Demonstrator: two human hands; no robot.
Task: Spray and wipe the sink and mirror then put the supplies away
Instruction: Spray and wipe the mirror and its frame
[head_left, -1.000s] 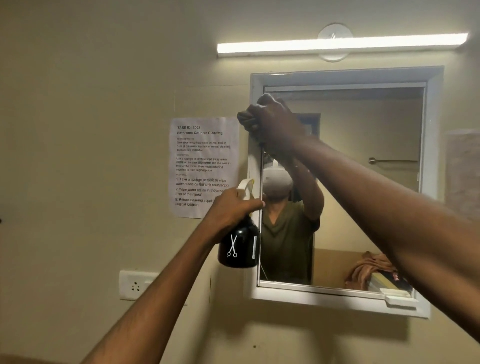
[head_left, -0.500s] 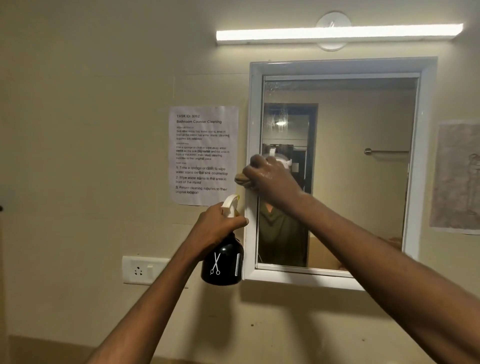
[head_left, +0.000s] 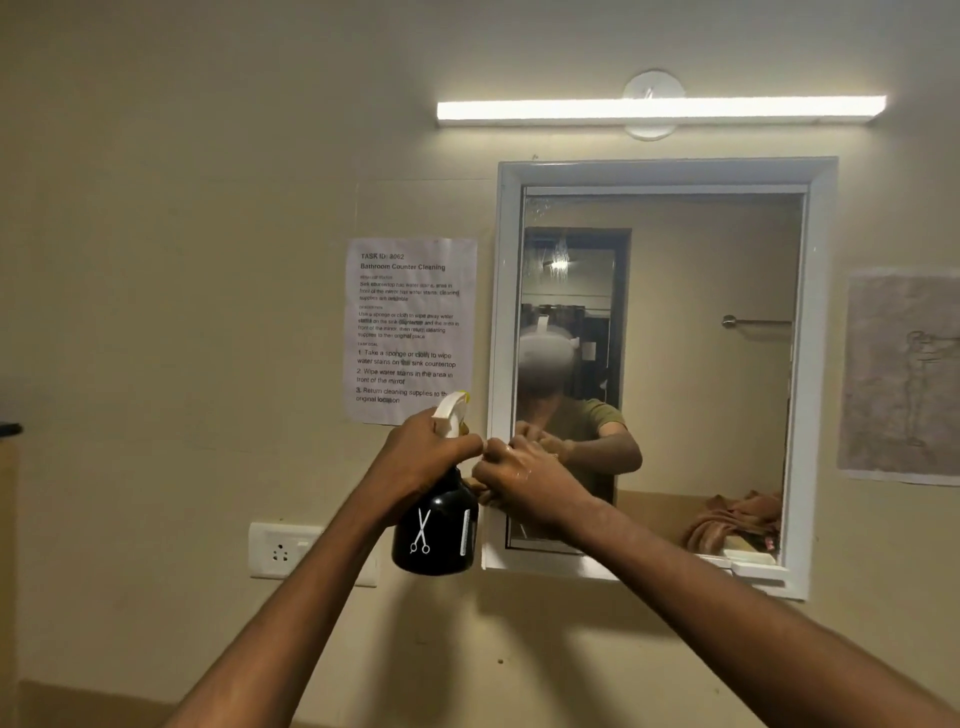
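Note:
A white-framed mirror (head_left: 717, 332) hangs on the beige wall. My left hand (head_left: 421, 457) grips the neck of a black spray bottle (head_left: 436, 530) with a white trigger head and a scissors print, held just left of the mirror's lower left corner. My right hand (head_left: 524, 478) presses a brownish cloth (head_left: 480, 488) against the mirror's lower left edge; most of the cloth is hidden under the hand. Wet streaks show near the glass's upper left. The sink is out of view.
A printed task sheet (head_left: 410, 327) is taped left of the mirror, a wall socket (head_left: 283, 551) sits below it, and another paper (head_left: 904, 374) hangs at the right. A tube light (head_left: 660, 109) glows above. The mirror reflects a person, a towel bar and a brown towel.
My right hand has slid with the cloth from the mirror's upper left corner down its left side to the lower left corner. The spray bottle has stayed in my left hand.

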